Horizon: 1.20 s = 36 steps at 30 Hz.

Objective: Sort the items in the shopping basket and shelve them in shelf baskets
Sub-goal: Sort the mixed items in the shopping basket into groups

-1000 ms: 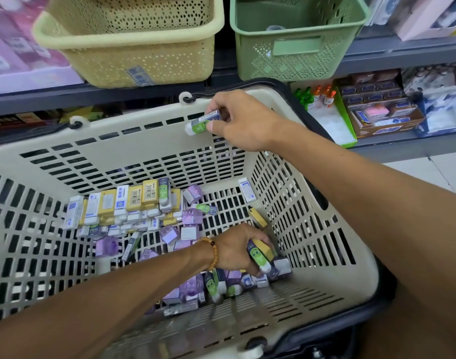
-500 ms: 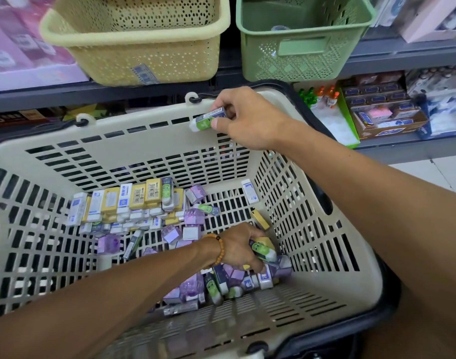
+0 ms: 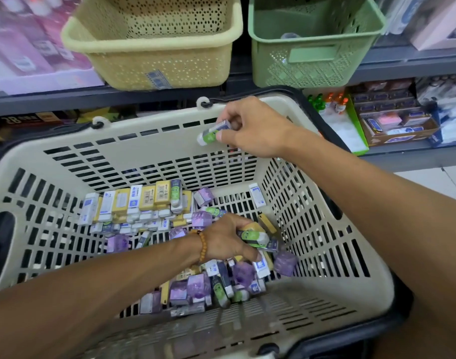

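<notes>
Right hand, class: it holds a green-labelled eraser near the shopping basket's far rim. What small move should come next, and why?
Probably lift the right hand and its green-labelled eraser up over the rim into the green shelf basket just above. The eraser is already gripped and clear of the pile, while the left hand works among the loose items.

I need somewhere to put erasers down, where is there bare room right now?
Yellow basket looks empty; green basket nearly so. In the shopping basket, the floor's left edge and far right corner are bare; the middle, around the left hand, is crowded.
</notes>
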Tool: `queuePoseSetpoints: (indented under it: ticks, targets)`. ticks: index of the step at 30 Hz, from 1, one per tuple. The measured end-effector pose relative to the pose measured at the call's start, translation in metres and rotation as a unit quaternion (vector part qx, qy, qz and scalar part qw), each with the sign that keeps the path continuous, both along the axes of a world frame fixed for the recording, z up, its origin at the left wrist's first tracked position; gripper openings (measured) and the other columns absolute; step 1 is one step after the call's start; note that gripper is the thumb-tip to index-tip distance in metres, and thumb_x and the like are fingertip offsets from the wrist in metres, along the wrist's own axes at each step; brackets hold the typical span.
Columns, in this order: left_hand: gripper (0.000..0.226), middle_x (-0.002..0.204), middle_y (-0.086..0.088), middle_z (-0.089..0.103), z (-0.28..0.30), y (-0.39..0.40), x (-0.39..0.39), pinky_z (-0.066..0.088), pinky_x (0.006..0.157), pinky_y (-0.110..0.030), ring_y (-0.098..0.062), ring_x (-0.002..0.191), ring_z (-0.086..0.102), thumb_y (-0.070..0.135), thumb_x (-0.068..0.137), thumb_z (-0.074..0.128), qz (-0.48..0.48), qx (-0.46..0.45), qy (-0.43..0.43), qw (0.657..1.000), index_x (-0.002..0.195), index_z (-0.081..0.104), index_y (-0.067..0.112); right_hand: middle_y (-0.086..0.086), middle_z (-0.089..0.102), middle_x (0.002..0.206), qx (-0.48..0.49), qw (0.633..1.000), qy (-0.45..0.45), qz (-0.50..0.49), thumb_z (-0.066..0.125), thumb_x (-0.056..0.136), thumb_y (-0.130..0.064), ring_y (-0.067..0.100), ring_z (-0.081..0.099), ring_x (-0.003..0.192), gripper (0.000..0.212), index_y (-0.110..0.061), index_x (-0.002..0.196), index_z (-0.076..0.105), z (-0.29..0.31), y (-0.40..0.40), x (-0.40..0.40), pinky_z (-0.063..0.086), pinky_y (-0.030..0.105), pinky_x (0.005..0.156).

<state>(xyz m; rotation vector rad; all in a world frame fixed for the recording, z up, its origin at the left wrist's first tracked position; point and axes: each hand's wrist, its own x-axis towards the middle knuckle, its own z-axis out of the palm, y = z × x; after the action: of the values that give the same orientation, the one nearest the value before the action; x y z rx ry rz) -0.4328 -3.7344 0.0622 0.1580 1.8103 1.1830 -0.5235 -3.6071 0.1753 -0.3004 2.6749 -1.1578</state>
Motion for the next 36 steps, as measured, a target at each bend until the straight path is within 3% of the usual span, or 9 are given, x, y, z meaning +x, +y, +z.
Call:
queuePoseSetpoints:
  ticks: [4,7,11,13,16,22,25,32,36]
  targets:
    - [0.025,0.059,0.006,0.067,0.029,-0.052,0.002,0.050,0.047,-0.022,-0.014,0.046,0.060,-0.010,0.073,0.076,0.107,-0.007,-0.015,0.994,0.088,0.065,0.007,0.002,0.062,0.069,-0.001,1.000,-0.024,0.013,0.071,0.087,-0.021,0.023,0.063,0.071,0.018,-0.003,0.089,0.068,-0.005,-0.013,0.006,0.053,0.039,0.074]
    - [0.042,0.069,-0.005,0.070,0.052,-0.100,0.009,0.049,0.046,-0.022,-0.016,0.046,0.061,-0.010,0.071,0.077,0.217,-0.029,-0.040,0.975,0.109,0.062,-0.001,0.008,0.061,0.067,-0.026,0.998,-0.054,0.019,0.066,0.091,-0.019,0.017,0.059,0.065,0.023,0.004,0.088,0.066,-0.015,-0.031,0.013,0.055,0.043,0.075]
    - [0.047,0.092,-0.014,0.075,0.080,-0.158,0.018,0.053,0.052,-0.022,-0.020,0.071,0.071,-0.005,0.064,0.079,0.361,-0.022,-0.065,0.930,0.108,0.064,0.004,0.009,0.068,0.083,-0.048,0.990,-0.133,0.029,0.049,0.102,-0.022,-0.004,0.060,0.053,0.029,0.002,0.093,0.063,-0.034,-0.069,0.019,0.052,0.020,0.056]
    - [0.046,0.095,-0.013,0.075,0.090,-0.179,0.024,0.053,0.051,-0.021,-0.020,0.078,0.072,-0.001,0.059,0.078,0.412,-0.002,-0.064,0.909,0.103,0.066,0.004,0.007,0.067,0.083,-0.080,0.981,-0.177,0.022,0.049,0.102,-0.021,0.001,0.060,0.056,0.023,-0.007,0.089,0.063,-0.045,-0.094,0.017,0.050,0.015,0.054]
    - [0.037,0.096,-0.011,0.075,0.099,-0.197,0.035,0.054,0.052,-0.021,-0.018,0.074,0.072,-0.002,0.065,0.075,0.476,0.028,-0.048,0.877,0.100,0.067,0.006,0.009,0.067,0.080,-0.126,0.966,-0.226,0.012,0.053,0.101,-0.022,0.010,0.060,0.060,0.023,-0.003,0.092,0.064,-0.059,-0.137,0.012,0.053,0.021,0.058]
    - [0.034,0.090,-0.012,0.076,0.101,-0.204,0.047,0.055,0.051,-0.023,-0.016,0.064,0.071,-0.006,0.070,0.073,0.541,0.067,-0.024,0.838,0.102,0.066,0.004,0.011,0.067,0.074,-0.139,0.949,-0.282,0.010,0.059,0.098,-0.020,0.016,0.062,0.060,0.025,0.004,0.094,0.067,-0.078,-0.202,0.005,0.058,0.028,0.059]
    - [0.028,0.086,-0.015,0.075,0.103,-0.199,0.042,0.055,0.049,-0.022,-0.017,0.059,0.070,-0.010,0.072,0.072,0.572,0.080,-0.017,0.816,0.097,0.067,0.002,0.014,0.069,0.086,-0.144,0.947,-0.288,0.012,0.053,0.101,-0.019,0.021,0.067,0.072,0.026,0.004,0.103,0.065,-0.077,-0.207,0.008,0.059,0.028,0.066]
    - [0.026,0.085,-0.016,0.071,0.107,-0.191,0.035,0.055,0.049,-0.022,-0.018,0.057,0.064,-0.011,0.073,0.071,0.625,0.118,0.021,0.771,0.094,0.064,0.004,0.009,0.075,0.078,-0.180,0.924,-0.332,0.060,0.048,0.094,-0.058,0.020,0.072,0.069,0.053,-0.008,0.102,0.064,-0.041,-0.163,0.036,0.055,0.027,0.061]
    - [0.028,0.093,-0.022,0.072,0.107,-0.190,0.030,0.056,0.048,-0.022,-0.026,0.070,0.065,-0.010,0.074,0.072,0.624,0.130,0.012,0.771,0.096,0.063,0.006,0.008,0.074,0.081,-0.230,0.897,-0.370,0.072,0.065,0.091,-0.040,0.019,0.073,0.072,0.030,-0.011,0.098,0.064,-0.035,-0.165,0.055,0.056,0.023,0.062]
